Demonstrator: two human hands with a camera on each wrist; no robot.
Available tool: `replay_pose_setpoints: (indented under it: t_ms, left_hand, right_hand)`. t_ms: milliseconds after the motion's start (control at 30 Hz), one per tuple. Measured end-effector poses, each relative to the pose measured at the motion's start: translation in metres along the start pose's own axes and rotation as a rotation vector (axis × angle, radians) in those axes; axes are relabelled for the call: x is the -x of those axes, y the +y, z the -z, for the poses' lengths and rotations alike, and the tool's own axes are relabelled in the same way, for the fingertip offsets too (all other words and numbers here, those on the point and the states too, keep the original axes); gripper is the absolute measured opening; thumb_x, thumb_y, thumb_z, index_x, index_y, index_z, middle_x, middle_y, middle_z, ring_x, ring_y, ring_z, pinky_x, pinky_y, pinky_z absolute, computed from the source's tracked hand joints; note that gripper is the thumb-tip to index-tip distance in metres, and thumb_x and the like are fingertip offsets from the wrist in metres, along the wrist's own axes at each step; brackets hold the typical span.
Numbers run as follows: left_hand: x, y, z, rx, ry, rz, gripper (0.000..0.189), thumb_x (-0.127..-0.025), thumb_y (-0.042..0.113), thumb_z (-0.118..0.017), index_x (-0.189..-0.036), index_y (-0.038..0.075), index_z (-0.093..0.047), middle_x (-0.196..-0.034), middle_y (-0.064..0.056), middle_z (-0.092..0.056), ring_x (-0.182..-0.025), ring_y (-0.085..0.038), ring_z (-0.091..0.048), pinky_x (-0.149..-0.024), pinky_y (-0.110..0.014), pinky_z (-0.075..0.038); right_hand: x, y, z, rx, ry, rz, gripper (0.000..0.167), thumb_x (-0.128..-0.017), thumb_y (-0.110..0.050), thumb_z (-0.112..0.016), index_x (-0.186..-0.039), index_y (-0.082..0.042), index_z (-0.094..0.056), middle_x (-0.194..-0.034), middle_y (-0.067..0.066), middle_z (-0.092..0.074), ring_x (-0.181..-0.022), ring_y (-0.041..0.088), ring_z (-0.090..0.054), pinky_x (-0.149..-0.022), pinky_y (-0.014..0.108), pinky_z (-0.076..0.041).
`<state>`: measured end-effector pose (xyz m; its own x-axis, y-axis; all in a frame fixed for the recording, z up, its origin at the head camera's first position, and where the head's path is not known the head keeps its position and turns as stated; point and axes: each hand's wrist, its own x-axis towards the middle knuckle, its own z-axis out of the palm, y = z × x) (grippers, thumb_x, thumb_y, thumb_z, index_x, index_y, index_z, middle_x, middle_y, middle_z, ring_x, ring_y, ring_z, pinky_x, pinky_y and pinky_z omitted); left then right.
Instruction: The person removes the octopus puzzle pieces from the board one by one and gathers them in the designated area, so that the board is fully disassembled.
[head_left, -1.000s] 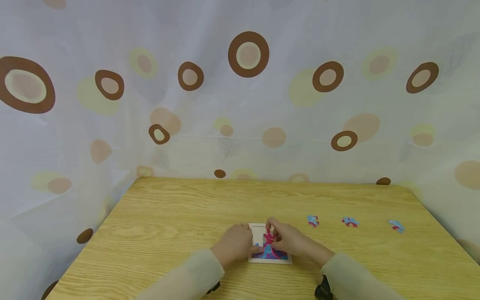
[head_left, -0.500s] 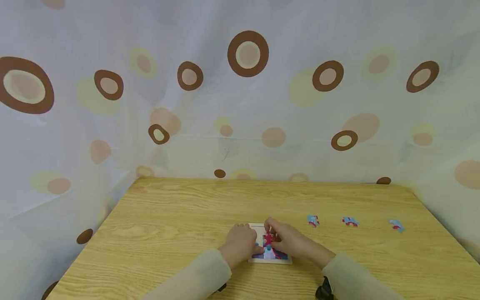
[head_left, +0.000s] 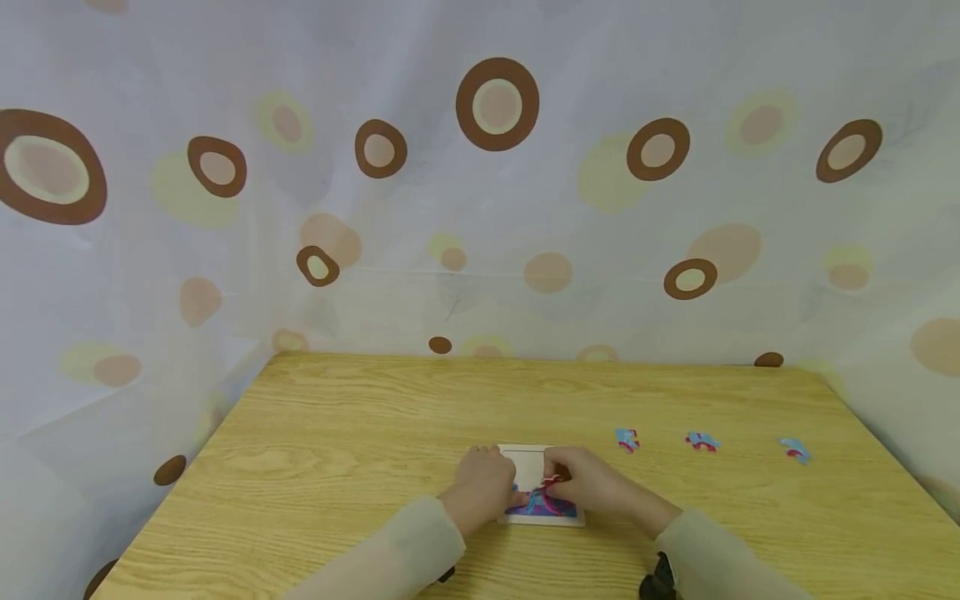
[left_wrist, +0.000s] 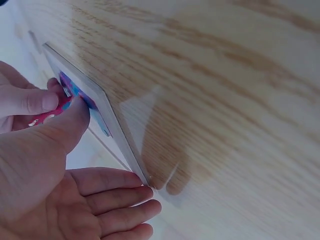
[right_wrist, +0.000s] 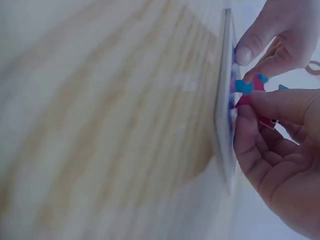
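A small white puzzle tray (head_left: 525,468) lies on the table, with blue and purple puzzle pieces (head_left: 540,503) filling its near part. My right hand (head_left: 588,481) pinches a red puzzle piece (right_wrist: 258,84) between thumb and fingers. The piece is tilted up from the tray, its lower edge right at the fitted pieces. In the left wrist view its red side (left_wrist: 42,118) shows between the hands. My left hand (head_left: 484,487) rests at the tray's left side: the thumb (left_wrist: 75,120) presses on the pieces while straight fingers (left_wrist: 120,200) reach the tray's edge.
Three loose blue and red puzzle pieces, a left one (head_left: 627,440), a middle one (head_left: 702,442) and a right one (head_left: 795,451), lie to the right on the wooden table (head_left: 360,417). A curtain with circles (head_left: 480,208) hangs behind the table.
The red puzzle piece, flat over the tray before, is now tilted up in my right hand, which has shifted slightly right. My left hand moved slightly right, then stayed on the tray.
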<state>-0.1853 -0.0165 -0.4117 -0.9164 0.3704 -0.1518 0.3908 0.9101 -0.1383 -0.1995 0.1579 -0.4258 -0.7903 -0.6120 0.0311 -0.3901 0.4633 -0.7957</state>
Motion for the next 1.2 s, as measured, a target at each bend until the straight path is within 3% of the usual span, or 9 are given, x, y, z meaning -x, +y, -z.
replay_pose_setpoints:
  t_ms: [167,233,433,633,767,933,1067,1200]
  left_hand:
    - [0.0,0.001,0.001,-0.037,0.005,-0.006,0.045,-0.079,0.059,-0.058,-0.083,0.016,-0.071,-0.11,-0.004,-0.063,-0.097,-0.019,-0.058,-0.087,-0.028,-0.044]
    - [0.001,0.001,0.001,-0.059,0.007,-0.014,0.048,-0.08,0.06,-0.055,-0.086,0.016,-0.072,-0.109,-0.004,-0.064,-0.094,-0.018,-0.059,-0.085,-0.027,-0.045]
    - [0.002,0.001,-0.003,-0.067,0.026,-0.029,0.057,-0.08,0.061,-0.053,-0.102,0.011,-0.071,-0.114,-0.005,-0.062,-0.101,-0.019,-0.057,-0.09,-0.028,-0.043]
    - [0.002,-0.003,-0.005,-0.045,0.032,-0.054,0.06,-0.081,0.061,-0.052,-0.107,0.01,-0.07,-0.12,-0.005,-0.059,-0.11,-0.02,-0.054,-0.095,-0.029,-0.041]
    - [0.001,-0.007,-0.01,-0.032,0.041,-0.073,0.061,-0.081,0.062,-0.052,-0.105,0.009,-0.07,-0.117,-0.004,-0.059,-0.108,-0.019,-0.054,-0.096,-0.03,-0.04]
    - [0.001,-0.01,-0.012,-0.037,0.05,-0.092,0.063,-0.081,0.063,-0.05,-0.103,0.008,-0.07,-0.112,-0.003,-0.06,-0.105,-0.018,-0.055,-0.095,-0.03,-0.041]
    - [0.002,-0.01,-0.011,-0.054,0.046,-0.095,0.063,-0.082,0.063,-0.049,-0.103,0.008,-0.07,-0.113,-0.003,-0.06,-0.106,-0.018,-0.055,-0.095,-0.03,-0.042]
    - [0.003,-0.011,-0.011,-0.061,0.073,-0.106,0.062,-0.083,0.063,-0.048,-0.101,0.008,-0.071,-0.11,-0.004,-0.06,-0.105,-0.018,-0.056,-0.094,-0.031,-0.042]
  right_hand:
    - [0.004,0.01,0.006,-0.218,0.041,-0.101,0.001,-0.089,0.002,-0.056,-0.088,0.002,-0.057,-0.08,0.005,-0.056,-0.071,0.017,-0.055,-0.06,0.027,-0.052]
    - [0.006,0.013,0.012,-0.257,0.058,-0.128,0.009,-0.091,-0.001,-0.054,-0.096,0.005,-0.06,-0.082,0.006,-0.057,-0.074,0.02,-0.057,-0.064,0.029,-0.054]
    - [0.026,0.019,0.039,-0.246,0.102,-0.135,0.024,-0.092,-0.004,-0.055,-0.11,0.011,-0.054,-0.083,0.008,-0.058,-0.075,0.027,-0.059,-0.066,0.034,-0.054]
    - [0.061,0.035,0.073,-0.196,0.162,-0.192,0.021,-0.092,-0.011,-0.058,-0.101,0.007,-0.053,-0.082,0.01,-0.06,-0.074,0.029,-0.06,-0.066,0.035,-0.054]
    - [0.09,0.052,0.096,-0.207,0.16,-0.253,0.025,-0.093,-0.014,-0.056,-0.102,0.009,-0.055,-0.084,0.011,-0.061,-0.074,0.024,-0.061,-0.066,0.033,-0.054]
    - [0.126,0.076,0.121,-0.228,0.087,-0.297,0.027,-0.095,-0.014,-0.052,-0.102,0.012,-0.055,-0.083,0.009,-0.061,-0.07,0.016,-0.059,-0.061,0.029,-0.053]
    - [0.148,0.087,0.132,-0.257,0.01,-0.316,0.027,-0.096,-0.014,-0.05,-0.1,0.012,-0.057,-0.078,0.007,-0.059,-0.065,0.011,-0.055,-0.058,0.026,-0.051]
    - [0.162,0.091,0.135,-0.253,-0.002,-0.356,0.027,-0.096,-0.012,-0.05,-0.098,0.013,-0.058,-0.072,0.004,-0.057,-0.061,0.008,-0.053,-0.055,0.023,-0.051]
